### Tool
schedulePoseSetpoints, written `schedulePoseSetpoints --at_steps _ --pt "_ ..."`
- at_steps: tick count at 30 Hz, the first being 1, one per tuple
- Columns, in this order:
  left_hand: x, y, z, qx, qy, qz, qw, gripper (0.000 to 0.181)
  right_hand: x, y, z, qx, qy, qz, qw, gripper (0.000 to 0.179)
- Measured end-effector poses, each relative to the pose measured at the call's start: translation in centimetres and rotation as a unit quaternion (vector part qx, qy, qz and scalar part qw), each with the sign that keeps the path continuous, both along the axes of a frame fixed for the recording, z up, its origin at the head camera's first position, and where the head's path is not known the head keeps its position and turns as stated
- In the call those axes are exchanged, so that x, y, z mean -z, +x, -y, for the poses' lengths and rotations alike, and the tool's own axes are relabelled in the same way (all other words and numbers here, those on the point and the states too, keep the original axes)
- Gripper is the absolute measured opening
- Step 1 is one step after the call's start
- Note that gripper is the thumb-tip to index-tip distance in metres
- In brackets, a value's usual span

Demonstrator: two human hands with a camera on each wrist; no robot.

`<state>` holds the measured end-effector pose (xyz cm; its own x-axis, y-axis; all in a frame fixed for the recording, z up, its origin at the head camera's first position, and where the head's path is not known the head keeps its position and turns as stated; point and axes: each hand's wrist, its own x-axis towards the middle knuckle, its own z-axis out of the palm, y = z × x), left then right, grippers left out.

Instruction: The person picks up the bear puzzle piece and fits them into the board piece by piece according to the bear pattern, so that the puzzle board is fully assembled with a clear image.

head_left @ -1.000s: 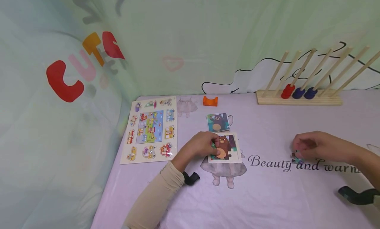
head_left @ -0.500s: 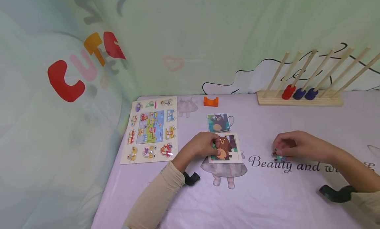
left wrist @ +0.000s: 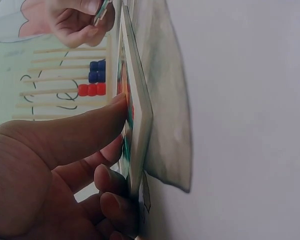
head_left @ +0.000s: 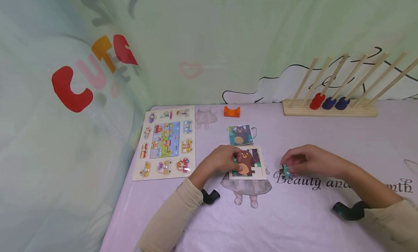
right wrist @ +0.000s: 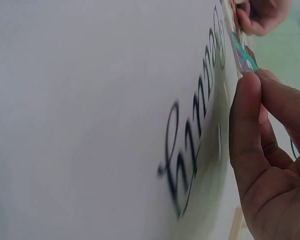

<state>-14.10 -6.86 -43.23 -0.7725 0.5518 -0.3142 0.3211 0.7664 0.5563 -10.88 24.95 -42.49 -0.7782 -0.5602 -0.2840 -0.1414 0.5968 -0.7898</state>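
Observation:
In the head view a bear jigsaw puzzle in a cream frame [head_left: 263, 174] lies on the tablecloth, with a pale gap at its lower right. My left hand [head_left: 221, 159] holds it at the left side; the left wrist view shows the thumb [left wrist: 102, 122] on its face and fingers curled at the edge. To the right, my right hand [head_left: 308, 160] pinches a teal and brown puzzle piece [head_left: 286, 171] between thumb and fingertips, just above the printed lettering. The right wrist view shows this piece [right wrist: 246, 59] tilted, pointing toward the puzzle.
Behind the puzzle lies a bear picture card [head_left: 240, 135], with an orange block [head_left: 232, 111] farther back. A vehicle peg puzzle [head_left: 192, 116] lies at the left. At the back right stands a wooden peg rack [head_left: 330, 112] with red and blue beads, close to the fabric backdrop [head_left: 209, 34].
My right hand has moved left across the table with the puzzle piece, closer to the bear puzzle. The left hand has kept its place on the puzzle.

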Motion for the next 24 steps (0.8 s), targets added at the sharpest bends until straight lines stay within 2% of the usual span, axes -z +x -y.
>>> schedulePoseSetpoints --at_steps 12,24 --pt "0.0 0.1 -0.1 -0.003 0.001 0.005 1.0 0.019 0.6 -0.3 3.1 -0.005 -0.008 -0.009 0.9999 0.021" --pt "0.0 0.1 -0.1 -0.004 0.004 0.007 1.0 0.019 0.8 -0.4 5.7 0.004 -0.032 0.002 0.9995 0.015"
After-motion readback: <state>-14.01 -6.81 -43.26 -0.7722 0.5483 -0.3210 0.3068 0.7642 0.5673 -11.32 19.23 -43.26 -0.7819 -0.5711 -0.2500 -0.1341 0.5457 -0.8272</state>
